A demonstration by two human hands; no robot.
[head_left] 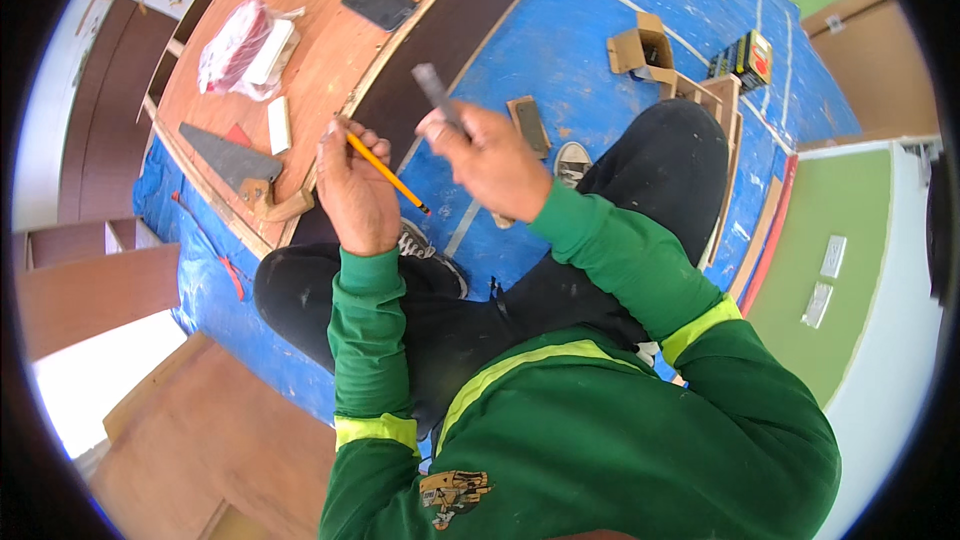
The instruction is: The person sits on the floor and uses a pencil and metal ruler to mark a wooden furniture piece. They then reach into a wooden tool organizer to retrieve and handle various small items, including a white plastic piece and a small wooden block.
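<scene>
Leftmost, taking the long plywood board (300, 30) as the landmark, a strip of blue tarp (205, 270) shows beyond its left edge, with a thin red-handled tool (215, 250) lying on it. On the board itself sit a clear plastic bag of red and white items (240, 48), a small white block (279, 125) just right of the bag's lower end, and a hand saw (240, 168) whose wooden handle overhangs the board's near edge. A dark phone (378, 3) lies farther up the board, well apart from the saw. At the board's near right edge the left hand (355, 190) is clenched around a yellow pencil (388, 172), the pencil slanting down to the right with its dark tip off the board, over the blue floor (620, 10). Just right of it, off the board, the right hand (490, 155) grasps a grey, flat bar-like tool (438, 92) that points up toward the board's dark edge strip. A shoe (572, 162) and a small wooden block (528, 125) rest on the blue floor right of the board. Farther right stand an open cardboard box (640, 48), a small wooden rack (722, 105) and a yellow-and-black carton (745, 58). Open floor remains between the board's dark strip and the cardboard box.
</scene>
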